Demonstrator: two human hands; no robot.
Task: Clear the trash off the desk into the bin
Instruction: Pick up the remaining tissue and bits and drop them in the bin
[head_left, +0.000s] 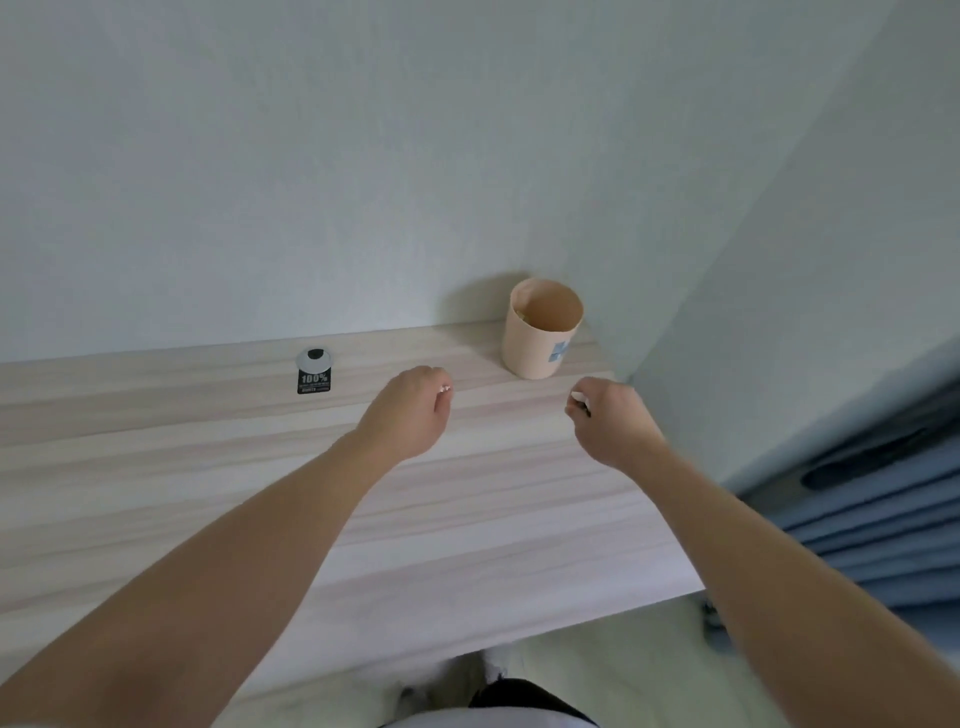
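On the pale desk (208, 493), the right hand (613, 421) pinches a white scrap (577, 397); the left hand (410, 410) is curled, hold unclear. Get above the bin (535, 353) before letting go.

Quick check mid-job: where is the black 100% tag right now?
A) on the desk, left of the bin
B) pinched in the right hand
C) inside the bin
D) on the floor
A: the tag lies flat on the desk, left of the bin; the right hand pinches a white scrap, not the tag.
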